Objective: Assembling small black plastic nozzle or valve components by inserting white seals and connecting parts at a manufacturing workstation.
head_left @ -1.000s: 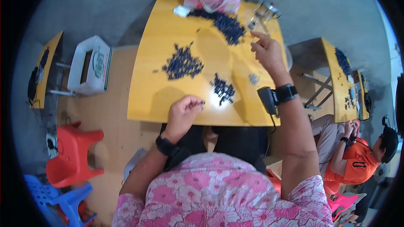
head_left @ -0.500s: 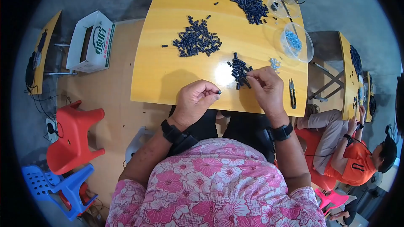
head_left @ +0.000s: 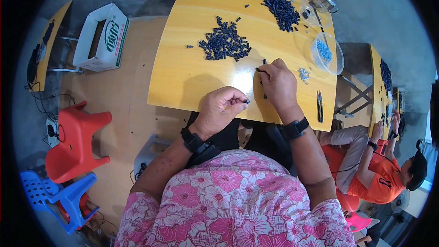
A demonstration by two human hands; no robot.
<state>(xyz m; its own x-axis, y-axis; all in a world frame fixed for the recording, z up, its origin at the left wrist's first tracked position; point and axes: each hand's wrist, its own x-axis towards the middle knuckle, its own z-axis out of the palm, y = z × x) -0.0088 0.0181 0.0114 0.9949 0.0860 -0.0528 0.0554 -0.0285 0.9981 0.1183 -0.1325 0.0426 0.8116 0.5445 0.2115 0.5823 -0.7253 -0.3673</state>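
My left hand [head_left: 220,109] is closed near the table's front edge, pinching a small black cylindrical piece [head_left: 247,101] between thumb and fingertips; its end pokes out. To its right, a little farther from me, my right hand [head_left: 279,84] is pinched on another small black piece [head_left: 258,69]. Under and beside that hand lies a small group of black pieces [head_left: 265,95], mostly hidden by it. A larger heap of the same black pieces [head_left: 224,41] sits farther back. Tiny pale bluish pieces [head_left: 304,75] lie scattered to the right of my right hand.
Black thread snips [head_left: 320,106] lie near the table's right edge. Behind them stand a clear tub of blue bits [head_left: 323,52], another clear tub [head_left: 315,7] and a metal mug [head_left: 327,1]. Another black heap [head_left: 281,11] lies at the back. A person in orange [head_left: 384,178] works on the right.
My right hand has moved slightly away from me and left, over the small group, and a black piece shows at its fingertips. My left hand keeps its pinch. The whole view has shifted slightly.
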